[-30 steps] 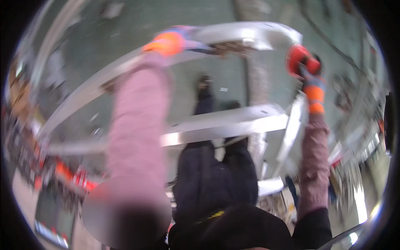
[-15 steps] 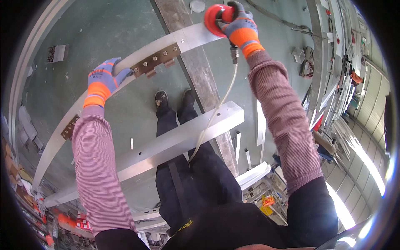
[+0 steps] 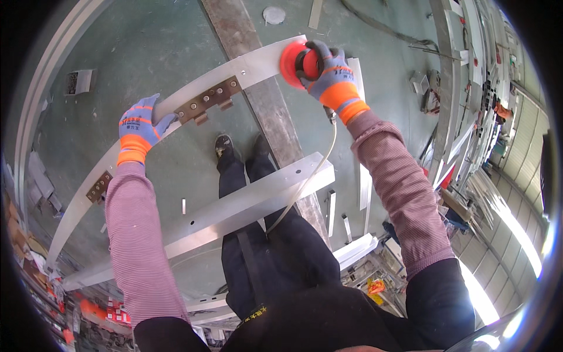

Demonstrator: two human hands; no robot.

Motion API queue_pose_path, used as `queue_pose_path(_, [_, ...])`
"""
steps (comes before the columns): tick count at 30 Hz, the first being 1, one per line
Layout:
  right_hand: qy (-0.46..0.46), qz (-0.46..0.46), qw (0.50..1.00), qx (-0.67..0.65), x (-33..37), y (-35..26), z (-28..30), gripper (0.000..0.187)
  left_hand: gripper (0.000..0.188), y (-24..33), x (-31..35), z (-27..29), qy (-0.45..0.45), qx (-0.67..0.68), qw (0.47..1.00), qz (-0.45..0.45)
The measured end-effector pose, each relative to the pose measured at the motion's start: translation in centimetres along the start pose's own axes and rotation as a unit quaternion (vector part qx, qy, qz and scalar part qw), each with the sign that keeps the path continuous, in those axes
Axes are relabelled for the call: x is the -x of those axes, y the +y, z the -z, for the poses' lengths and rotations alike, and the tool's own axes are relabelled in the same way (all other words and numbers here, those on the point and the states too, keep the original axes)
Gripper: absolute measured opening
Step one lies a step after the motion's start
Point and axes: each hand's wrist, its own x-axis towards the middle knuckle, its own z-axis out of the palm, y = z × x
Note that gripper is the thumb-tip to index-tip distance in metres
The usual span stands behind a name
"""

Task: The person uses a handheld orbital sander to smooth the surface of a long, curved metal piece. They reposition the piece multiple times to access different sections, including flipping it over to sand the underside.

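My right hand [image 3: 334, 76], in a grey and orange glove, is closed round a red air sander [image 3: 291, 63]. Its round pad lies against the far right end of a curved metal strip [image 3: 261, 63]. A pale air hose [image 3: 305, 186] runs from the tool down past my legs. On the left, my gloved left hand [image 3: 141, 124] grips the same strip, thumb on the near edge and fingers over the far one; the fingertips are partly hidden. Between the hands, a brown bolted bracket [image 3: 208, 100] sits on the strip's inner edge. Another bracket [image 3: 98, 186] is farther down the left.
A straight metal beam [image 3: 252, 202] with holes crosses in front of my legs. Beneath the strip, a grey steel bar [image 3: 275, 120] runs across the green floor. Metal profiles [image 3: 454, 88] line the right side. A small box [image 3: 79, 82] lies at the far left.
The sander and my right hand have shifted slightly left and toward me, baring the strip's end corner. My left hand keeps its hold on the strip. The whole view has shifted a little.
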Motion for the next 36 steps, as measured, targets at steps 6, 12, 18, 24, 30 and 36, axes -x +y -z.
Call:
queue_pose_path(6, [0.008,-0.008,0.999,0.033,-1.0,1.3,0.6,0.072,0.066,0.5,-0.3,0.7,-0.014,-0.01,1.0,0.005])
queue_pose_path(12, [-0.01,0.018,0.998,0.051,-0.1,-1.5,0.1,0.072,0.072,1.3,0.4,0.5,0.036,-0.104,0.994,0.025])
queue_pose_path(18, [-0.029,0.068,0.996,0.058,0.3,-5.1,-1.1,0.078,0.076,1.3,0.9,-0.2,0.057,-0.079,0.994,0.058])
queue_pose_path(24, [-0.026,0.037,0.998,0.042,0.6,-4.6,-1.1,0.076,0.072,1.3,0.9,-0.1,0.069,-0.041,0.994,0.07])
queue_pose_path(30, [0.025,-0.071,0.997,-0.023,-1.3,0.7,1.5,0.074,0.071,1.6,0.6,-0.4,0.081,-0.019,0.995,0.06])
queue_pose_path(36, [0.02,-0.054,0.998,0.011,0.6,1.6,-0.4,0.071,0.073,0.9,0.8,-0.4,0.078,-0.038,0.995,0.045])
